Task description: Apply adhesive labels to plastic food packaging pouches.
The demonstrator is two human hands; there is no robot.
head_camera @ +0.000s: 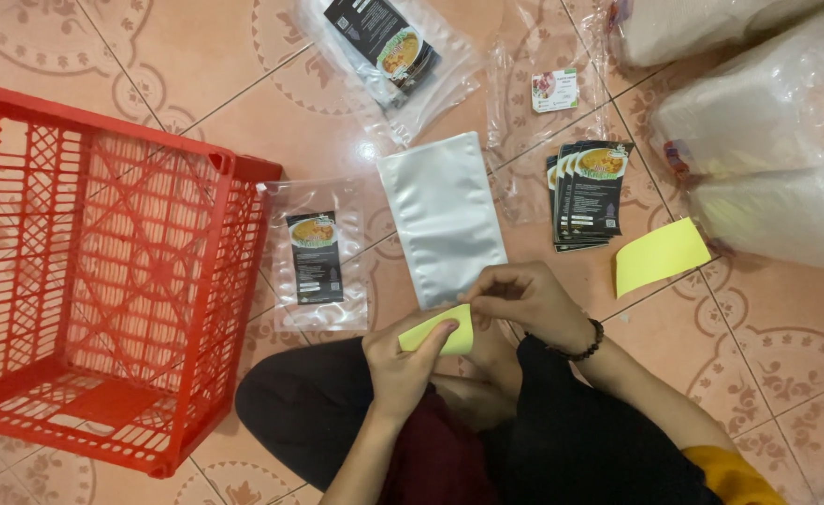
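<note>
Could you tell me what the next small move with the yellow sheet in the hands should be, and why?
Probably peel it a little further: the left hand holds the small yellow sheet while the right hand pinches at its upper edge. The silver pouch lies bare on the floor just above, so pressing whatever comes free onto it seems likely.

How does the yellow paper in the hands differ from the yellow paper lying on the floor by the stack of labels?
The yellow paper in the hands is pinched between the left hand and the right hand; the yellow paper on the floor lies untouched. The held one is mostly hidden by fingers, over the lower edge of the silver pouch; the floor one shows whole, on bare tile. Both are the same plain yellow.
</note>
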